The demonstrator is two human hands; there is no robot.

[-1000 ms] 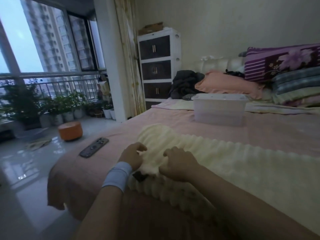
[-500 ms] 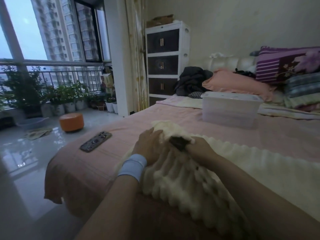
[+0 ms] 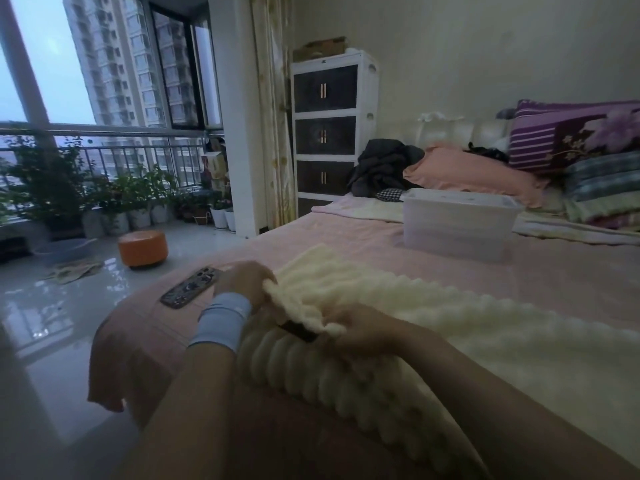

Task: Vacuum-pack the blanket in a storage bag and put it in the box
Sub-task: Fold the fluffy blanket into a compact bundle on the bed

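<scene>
The grip of left hand (image 3: 247, 282) and right hand (image 3: 363, 332) is curled round an edge of the cream ribbed fleece blanket (image 3: 467, 327); folding is judged in hand, a tighter fold being needed next.

A pink-sheeted bed (image 3: 450, 271) carries a flat dark patterned phone (image 3: 191, 287) near its foot corner. At the head lie a heap of dark clothing (image 3: 384, 171), a salmon pillow (image 3: 474, 174) and a purple striped floral pillow (image 3: 571, 136) atop folded striped bedding (image 3: 602, 181). A white cabinet with three dark drawer fronts (image 3: 327, 133) stands beside the bed, a brown cardboard box (image 3: 320, 48) on top. On the glossy floor sit a round orange stool (image 3: 143, 248), a pale blue basin (image 3: 64, 249) and potted green plants (image 3: 138, 199) along the railing.
</scene>
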